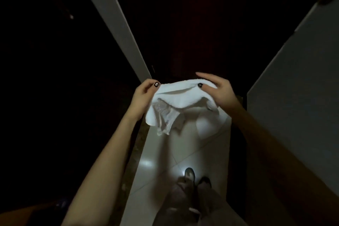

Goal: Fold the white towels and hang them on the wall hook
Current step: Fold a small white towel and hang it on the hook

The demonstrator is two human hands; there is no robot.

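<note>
A small white towel (pixel 180 98) hangs in the air at chest height, stretched between both hands and sagging in the middle, with a loose lower flap and a tag hanging at its left. My left hand (pixel 145 95) pinches its upper left corner between thumb and fingers. My right hand (pixel 219 91) holds the upper right edge, thumb on the near side and fingers stretched over the far side. No wall hook shows in the dark view.
I stand on a pale tiled floor (pixel 165 156) with my feet (pixel 194 177) below. A white door frame (pixel 113 24) runs up on the left, and a grey wall or door panel (pixel 297 82) stands close on the right. Ahead is dark.
</note>
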